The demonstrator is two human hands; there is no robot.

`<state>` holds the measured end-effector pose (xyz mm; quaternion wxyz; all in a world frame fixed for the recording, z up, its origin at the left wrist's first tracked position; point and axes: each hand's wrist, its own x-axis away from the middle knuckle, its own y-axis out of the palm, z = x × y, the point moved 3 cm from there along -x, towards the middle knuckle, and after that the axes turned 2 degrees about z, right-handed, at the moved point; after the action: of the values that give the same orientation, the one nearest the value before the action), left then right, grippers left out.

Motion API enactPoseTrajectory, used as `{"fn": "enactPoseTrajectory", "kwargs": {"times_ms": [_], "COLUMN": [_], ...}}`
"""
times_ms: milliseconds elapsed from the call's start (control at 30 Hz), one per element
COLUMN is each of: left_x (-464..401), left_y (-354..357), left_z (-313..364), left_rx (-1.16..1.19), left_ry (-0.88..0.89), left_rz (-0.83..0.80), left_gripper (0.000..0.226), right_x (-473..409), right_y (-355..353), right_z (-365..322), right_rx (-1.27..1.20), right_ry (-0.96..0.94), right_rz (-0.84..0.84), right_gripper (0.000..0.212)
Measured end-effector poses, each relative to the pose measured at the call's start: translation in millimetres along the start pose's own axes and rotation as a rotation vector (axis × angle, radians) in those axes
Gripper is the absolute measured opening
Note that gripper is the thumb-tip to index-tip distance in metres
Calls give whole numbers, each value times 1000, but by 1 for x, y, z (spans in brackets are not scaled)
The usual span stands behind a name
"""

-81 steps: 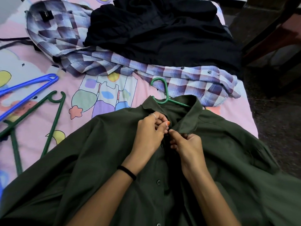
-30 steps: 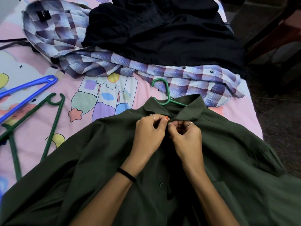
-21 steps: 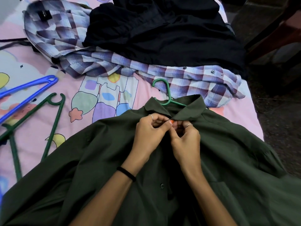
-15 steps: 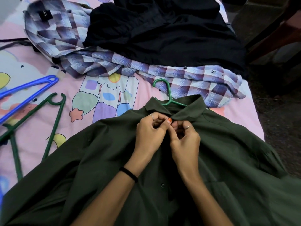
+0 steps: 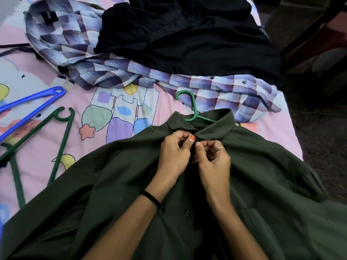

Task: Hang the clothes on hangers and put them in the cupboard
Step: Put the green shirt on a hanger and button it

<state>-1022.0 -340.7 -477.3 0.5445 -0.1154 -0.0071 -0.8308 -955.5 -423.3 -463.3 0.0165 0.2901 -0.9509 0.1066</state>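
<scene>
Shirt (image 5: 120,194): hands have closed in under the collar since 2.7 s ago; left hand (image 5: 174,156) and right hand (image 5: 212,160) both pinch the placket, likely doing the top button. Hanger (image 5: 191,107) already inside.

- Bed w/ pink cartoon-print cotton bedsheet (image 5: 47,147): pastel rocket, star, moon shapes; fills most of the view.
- Dark speckled stone floor (image 5: 323,139) along right side of bed, in shadow.
- Dark reddish-brown wooden furniture piece (image 5: 317,34) top right, angled bars; exact type can't tell.
- Pale grey patch (image 5: 7,8) top-left corner, poss. wall.
- Light soft, even on bed; right side dim.
</scene>
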Motion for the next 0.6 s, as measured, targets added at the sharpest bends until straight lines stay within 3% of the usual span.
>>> {"fn": "enactPoseTrajectory", "kwargs": {"times_ms": [333, 600], "left_x": [0, -4], "left_y": [4, 3], "left_z": [-4, -8], "left_rx": [9, 318], "left_ry": [-65, -171], "left_rz": [-103, -145], "left_gripper": [15, 9], "right_x": [-5, -26], "right_y": [1, -9], "right_z": [1, -8], "right_rx": [9, -96], "right_ry": [62, 272], "right_rz": [-8, -272], "right_gripper": [13, 13]}}
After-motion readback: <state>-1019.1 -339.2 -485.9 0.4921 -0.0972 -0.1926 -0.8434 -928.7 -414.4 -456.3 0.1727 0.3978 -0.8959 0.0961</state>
